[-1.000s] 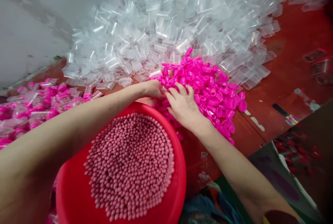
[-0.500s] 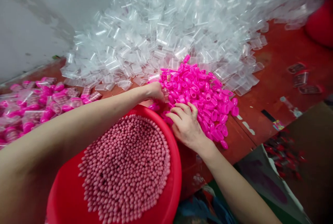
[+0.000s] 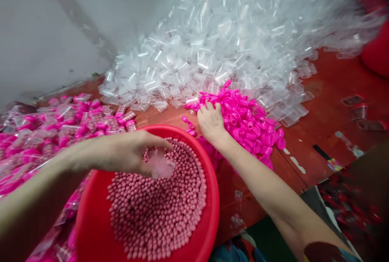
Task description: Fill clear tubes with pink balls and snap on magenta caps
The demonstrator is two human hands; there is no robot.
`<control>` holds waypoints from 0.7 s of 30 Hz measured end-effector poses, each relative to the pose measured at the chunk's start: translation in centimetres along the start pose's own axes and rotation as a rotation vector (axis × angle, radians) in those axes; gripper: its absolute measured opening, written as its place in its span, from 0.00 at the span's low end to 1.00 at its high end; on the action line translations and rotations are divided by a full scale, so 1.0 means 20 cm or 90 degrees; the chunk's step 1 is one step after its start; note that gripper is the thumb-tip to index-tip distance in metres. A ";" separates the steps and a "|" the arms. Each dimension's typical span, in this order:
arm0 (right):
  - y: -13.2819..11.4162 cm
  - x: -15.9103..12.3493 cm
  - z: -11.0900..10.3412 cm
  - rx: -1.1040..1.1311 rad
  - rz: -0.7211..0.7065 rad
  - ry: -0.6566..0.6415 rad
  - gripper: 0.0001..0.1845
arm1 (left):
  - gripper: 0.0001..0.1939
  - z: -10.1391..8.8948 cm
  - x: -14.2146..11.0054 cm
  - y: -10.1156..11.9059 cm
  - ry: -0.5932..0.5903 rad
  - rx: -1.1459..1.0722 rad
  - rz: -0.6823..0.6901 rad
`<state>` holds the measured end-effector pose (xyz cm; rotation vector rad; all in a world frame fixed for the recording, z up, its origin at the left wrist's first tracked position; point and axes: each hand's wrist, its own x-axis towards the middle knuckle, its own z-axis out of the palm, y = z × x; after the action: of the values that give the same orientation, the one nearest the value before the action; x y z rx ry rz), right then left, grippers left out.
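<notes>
Two hands are working: the left hand (image 3: 127,156) is pinching a clear container (image 3: 159,166) over the pink beads (image 3: 158,209) in the red basin (image 3: 209,197), best dipped mouth-first; the right hand (image 3: 210,122) is resting spread on pink caps (image 3: 246,120). Blur is hiding the container's fill.

One red basin (image 3: 209,197) of pink beads (image 3: 158,209) (far too many to count), one heap of pink caps (image 3: 249,120), one mound of clear containers (image 3: 231,47), two hands.
</notes>
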<state>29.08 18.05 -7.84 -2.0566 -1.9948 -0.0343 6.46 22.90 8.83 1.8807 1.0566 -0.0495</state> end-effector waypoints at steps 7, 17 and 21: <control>-0.05 0.08 0.02 -0.092 0.066 -0.062 0.21 | 0.16 0.03 0.34 -0.04 -0.064 0.232 0.094; 0.09 0.02 -0.02 -0.015 0.075 0.064 0.23 | 0.22 0.29 0.98 -0.11 0.113 0.540 0.147; 0.13 -0.05 -0.10 0.245 0.167 0.192 0.16 | 0.18 0.17 0.88 -0.10 0.132 0.324 0.117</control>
<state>31.95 16.60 -6.50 -1.9105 -1.4168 0.0820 17.42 31.97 -2.18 2.4806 1.0725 -0.0187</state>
